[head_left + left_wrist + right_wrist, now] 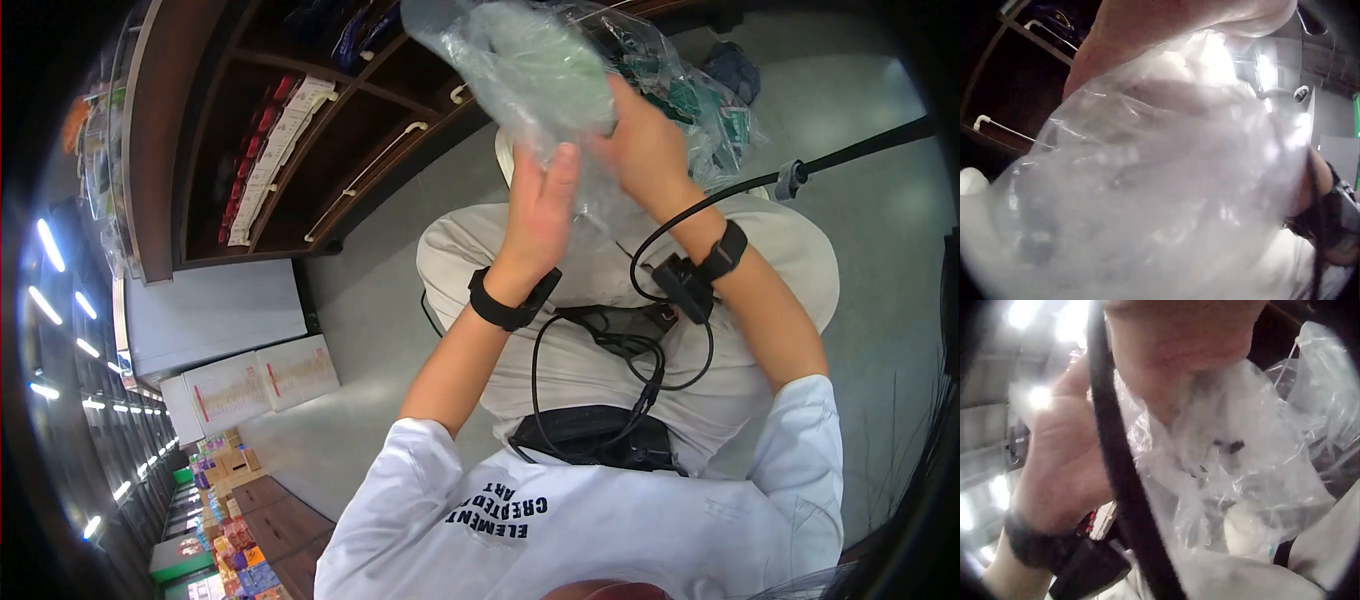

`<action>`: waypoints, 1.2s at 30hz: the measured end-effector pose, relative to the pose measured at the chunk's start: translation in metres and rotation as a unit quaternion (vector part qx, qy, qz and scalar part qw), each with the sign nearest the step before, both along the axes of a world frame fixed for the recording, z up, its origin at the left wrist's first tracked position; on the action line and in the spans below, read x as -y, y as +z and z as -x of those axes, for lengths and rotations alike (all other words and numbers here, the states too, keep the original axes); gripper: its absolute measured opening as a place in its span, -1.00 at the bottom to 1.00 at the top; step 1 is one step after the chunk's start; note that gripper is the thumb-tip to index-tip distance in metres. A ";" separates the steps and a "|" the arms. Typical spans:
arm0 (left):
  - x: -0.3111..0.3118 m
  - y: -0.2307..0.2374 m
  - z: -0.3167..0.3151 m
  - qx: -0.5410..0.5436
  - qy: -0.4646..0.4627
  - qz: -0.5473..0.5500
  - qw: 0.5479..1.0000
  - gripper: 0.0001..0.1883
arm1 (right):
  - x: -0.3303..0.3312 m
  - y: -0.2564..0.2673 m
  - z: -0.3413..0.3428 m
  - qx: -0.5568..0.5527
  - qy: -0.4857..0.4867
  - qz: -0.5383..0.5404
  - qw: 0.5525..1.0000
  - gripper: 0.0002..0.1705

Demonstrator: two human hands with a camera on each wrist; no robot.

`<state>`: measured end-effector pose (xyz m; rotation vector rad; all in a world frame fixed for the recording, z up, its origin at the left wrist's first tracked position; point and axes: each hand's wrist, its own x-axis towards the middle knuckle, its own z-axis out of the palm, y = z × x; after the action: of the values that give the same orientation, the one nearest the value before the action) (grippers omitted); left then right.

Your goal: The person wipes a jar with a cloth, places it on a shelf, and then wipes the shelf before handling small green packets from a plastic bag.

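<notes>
A crinkled clear plastic bag [470, 65] is held up in front of the person's knees, with something pale green [555, 70] showing through it. From the left, the left hand [540, 205] holds the bag's lower part, its thumb pointing up. The right hand [645, 145] grips the bag's right side, its fingertips hidden behind the plastic. Clear film [1147, 181] fills most of the left wrist view, below the left hand [1179, 37]. In the right wrist view the plastic [1229, 450] hangs under the right hand [1179, 350].
Another clear bag with green packets [690, 100] lies on the floor beyond the right hand. A dark wooden shelf [370, 150] stands at the upper left, holding red-and-white boxes [265, 165]. Black cables [645, 375] cross the lap; white cartons [230, 390] stand at left.
</notes>
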<state>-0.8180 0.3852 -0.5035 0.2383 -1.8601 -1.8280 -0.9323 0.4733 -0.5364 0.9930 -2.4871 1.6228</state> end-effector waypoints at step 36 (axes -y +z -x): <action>0.023 -0.021 -0.002 0.120 0.090 0.060 0.987 -0.42 | 0.001 -0.021 -0.041 0.193 0.119 0.042 0.973 -0.29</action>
<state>-0.8159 0.3621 -0.5244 0.5864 -2.0282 -1.6166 -0.8916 0.4726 -0.5574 1.0930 -2.5761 2.1630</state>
